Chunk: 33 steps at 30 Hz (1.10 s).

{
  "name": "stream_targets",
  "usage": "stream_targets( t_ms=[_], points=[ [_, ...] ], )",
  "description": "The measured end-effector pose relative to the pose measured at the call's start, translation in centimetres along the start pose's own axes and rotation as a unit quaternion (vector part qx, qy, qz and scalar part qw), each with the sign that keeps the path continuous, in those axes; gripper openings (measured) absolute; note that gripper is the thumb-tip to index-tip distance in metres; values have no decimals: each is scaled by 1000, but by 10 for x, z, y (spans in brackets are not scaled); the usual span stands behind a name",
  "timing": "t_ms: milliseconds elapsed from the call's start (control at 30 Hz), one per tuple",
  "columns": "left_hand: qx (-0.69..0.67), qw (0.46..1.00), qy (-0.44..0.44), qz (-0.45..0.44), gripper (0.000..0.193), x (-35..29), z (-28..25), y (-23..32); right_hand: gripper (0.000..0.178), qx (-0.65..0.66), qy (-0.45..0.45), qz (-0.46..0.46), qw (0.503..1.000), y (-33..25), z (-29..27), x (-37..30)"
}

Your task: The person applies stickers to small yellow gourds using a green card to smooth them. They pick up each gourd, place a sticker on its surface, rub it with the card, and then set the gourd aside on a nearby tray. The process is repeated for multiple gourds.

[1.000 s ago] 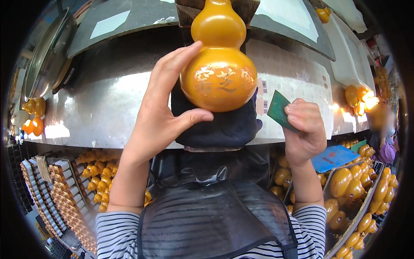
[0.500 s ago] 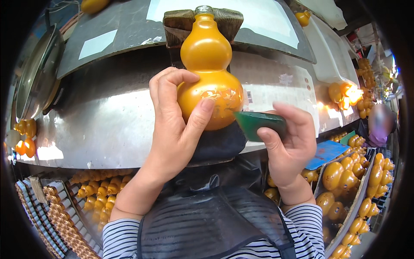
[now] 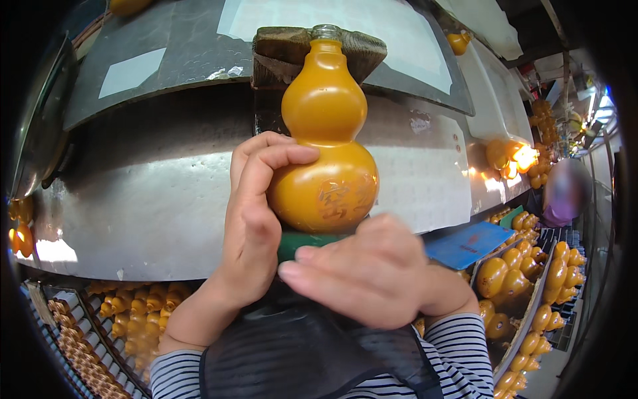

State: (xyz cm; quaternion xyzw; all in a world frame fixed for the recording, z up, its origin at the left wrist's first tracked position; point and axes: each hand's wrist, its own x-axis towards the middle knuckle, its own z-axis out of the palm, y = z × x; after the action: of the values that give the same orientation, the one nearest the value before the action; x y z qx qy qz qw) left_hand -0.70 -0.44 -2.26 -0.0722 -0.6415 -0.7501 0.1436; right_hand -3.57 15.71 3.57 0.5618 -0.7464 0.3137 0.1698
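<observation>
A gourd-shaped orange-yellow bottle (image 3: 325, 113) lies with its glass neck on a notched wooden rest (image 3: 279, 50). My left hand (image 3: 249, 199) holds its lower bulb from the left, fingers over the bulb near the waist and thumb raised off the surface. Etched characters show on the front of that bulb. Just below the base is a green scraper-like piece (image 3: 302, 243), partly hidden by the fingers of my right hand (image 3: 372, 272). That hand is motion-blurred, closed about the green piece.
A metal worktop (image 3: 153, 219) spans the middle, with a grey board (image 3: 193, 40) behind. Racks of orange gourds (image 3: 136, 312) stand lower left, and boxed ones (image 3: 505, 279) lower right beside a blue folder (image 3: 468, 245). Another person (image 3: 565, 193) is at far right.
My right hand has swept left with the green piece, from beside the bottle to below its base. Pale flakes are gone from the etched characters. My left thumb has lifted off the bulb.
</observation>
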Motion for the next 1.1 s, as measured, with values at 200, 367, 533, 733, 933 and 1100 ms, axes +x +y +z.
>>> stream_targets(
  t_ms=[200, 367, 533, 733, 933, 1100],
  points=[
    [214, 976, -23, 15, 68, 3, 0, 8, 26, 21, -83, 101, 991, 48, -40, 45],
    [185, 983, -11, -10, 69, 3, 3, 8, 23, 71, -88, 123, 986, 65, -32, 55],
    [179, 984, -6, -25, 71, 6, -1, 13, 24, 219, -83, 214, 948, 76, -54, 34],
    [295, 955, -16, -23, 73, 10, 4, 17, 22, 136, -33, 156, 978, 81, -29, 28],
    [217, 976, 6, -25, 71, 10, -1, 7, 20, 269, 8, 266, 926, 84, -28, 16],
    [59, 995, 42, -67, 72, 7, 1, 1, 21, 79, 73, 158, 982, 82, -18, 4]
  ],
)
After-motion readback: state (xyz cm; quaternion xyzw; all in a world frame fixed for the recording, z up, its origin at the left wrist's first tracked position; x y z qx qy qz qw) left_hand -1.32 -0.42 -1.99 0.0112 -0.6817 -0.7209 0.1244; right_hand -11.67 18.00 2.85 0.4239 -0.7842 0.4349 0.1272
